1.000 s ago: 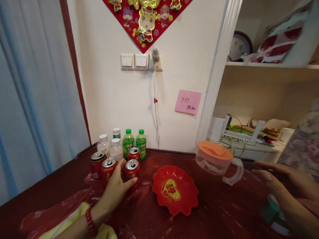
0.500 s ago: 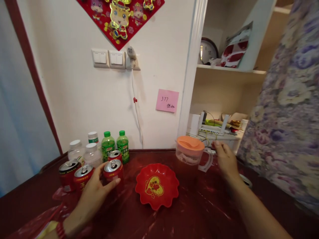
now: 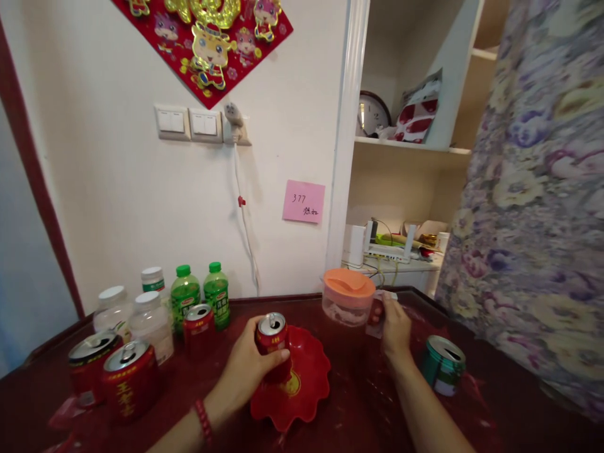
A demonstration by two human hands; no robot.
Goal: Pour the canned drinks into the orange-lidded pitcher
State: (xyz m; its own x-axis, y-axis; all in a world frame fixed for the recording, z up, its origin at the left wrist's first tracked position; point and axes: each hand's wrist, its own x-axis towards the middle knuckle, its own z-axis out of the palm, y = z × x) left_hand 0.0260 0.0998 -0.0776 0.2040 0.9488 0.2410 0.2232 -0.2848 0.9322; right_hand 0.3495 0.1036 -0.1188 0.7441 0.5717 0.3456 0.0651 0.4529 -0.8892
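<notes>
My left hand point(image 3: 245, 371) is wrapped round an opened red can point(image 3: 272, 340) and holds it above the red scalloped dish point(image 3: 306, 390). My right hand point(image 3: 394, 327) is closed on the handle of a clear jug with an orange lid point(image 3: 348, 297) at the back of the table. A green can point(image 3: 442, 365) stands just right of my right forearm.
Three more red cans point(image 3: 129, 380) stand at the left, with two green bottles point(image 3: 216, 302) and white-capped clear bottles point(image 3: 151, 318) behind them. A flowered curtain point(image 3: 533, 189) hangs at the right. A shelf unit with a clock point(image 3: 372, 113) stands behind the table.
My left hand has lifted one red can away from the group and carried it right, over the red dish. My right hand has closed on the jug's handle. The view shifted right.
</notes>
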